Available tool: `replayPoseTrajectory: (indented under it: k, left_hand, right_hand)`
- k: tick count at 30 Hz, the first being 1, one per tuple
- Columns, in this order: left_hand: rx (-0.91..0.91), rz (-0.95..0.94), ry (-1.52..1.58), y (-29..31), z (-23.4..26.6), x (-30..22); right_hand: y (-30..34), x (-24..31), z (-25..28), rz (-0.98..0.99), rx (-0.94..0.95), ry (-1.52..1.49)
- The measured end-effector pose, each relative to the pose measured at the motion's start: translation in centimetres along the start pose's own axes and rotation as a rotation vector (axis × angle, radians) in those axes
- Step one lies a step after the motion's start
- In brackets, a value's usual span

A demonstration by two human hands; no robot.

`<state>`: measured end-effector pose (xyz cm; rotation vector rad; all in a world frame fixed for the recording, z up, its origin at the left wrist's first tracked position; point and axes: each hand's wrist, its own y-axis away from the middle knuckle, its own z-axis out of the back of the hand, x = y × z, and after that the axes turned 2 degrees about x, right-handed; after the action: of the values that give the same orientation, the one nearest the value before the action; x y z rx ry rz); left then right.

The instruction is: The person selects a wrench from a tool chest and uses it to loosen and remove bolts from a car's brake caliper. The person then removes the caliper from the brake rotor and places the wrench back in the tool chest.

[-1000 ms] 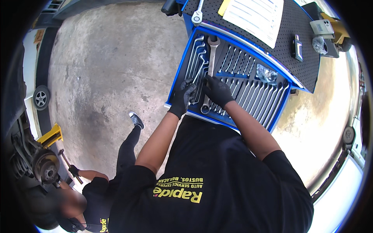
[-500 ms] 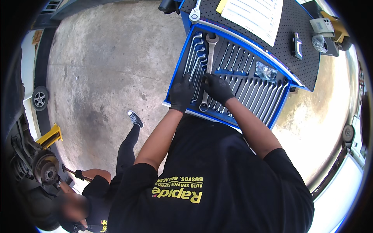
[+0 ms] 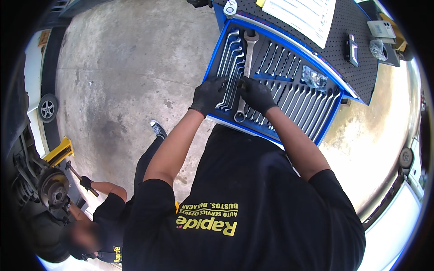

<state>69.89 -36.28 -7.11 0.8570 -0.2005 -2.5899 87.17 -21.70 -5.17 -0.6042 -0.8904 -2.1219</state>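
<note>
An open blue tool drawer [image 3: 216, 53] holds rows of silver wrenches. One large combination wrench [image 3: 247, 61] lies lengthwise across its middle, with its ring end near the front edge. My right hand [image 3: 257, 95], in a black glove, curls its fingertips around the shank of this wrench. My left hand [image 3: 208, 95], also gloved, rests with spread fingers on the curved wrenches [image 3: 229, 58] at the drawer's left side, right beside the large wrench.
A clear plastic bag [image 3: 314, 77] lies in the drawer. The black perforated cart top [image 3: 357, 77] carries a paper sheet [image 3: 300, 16] and small items. At lower left a co-worker [image 3: 97, 212] crouches by a brake disc [image 3: 52, 190] holding a long tool. A yellow stand [image 3: 58, 151] stands nearby.
Both hands stay at the large wrench in the drawer. My left hand has shifted slightly onto the curved wrenches. The co-worker's arm has moved a little.
</note>
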Motion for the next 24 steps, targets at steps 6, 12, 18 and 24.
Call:
replayPoseTrajectory:
  k: [6,12,18,24]
  left_hand:
    - [0.076,0.051,-0.057,-0.5,0.5,-0.9]
    - [0.113,0.097,-0.201,-1.6,0.2,-1.3]
    - [0.047,-0.044,-0.17,-1.3,0.3,-1.2]
    - [0.154,-0.073,-0.372,-2.2,0.0,-1.7]
  right_hand:
    - [0.1,-0.2,0.0,0.017,-0.012,-0.022]
    - [0.4,0.1,0.1,-0.008,0.01,-0.02]
    - [0.7,-0.5,-0.1,-0.004,0.002,-0.065]
    - [0.8,-2.0,-0.7,0.059,-0.018,-0.136]
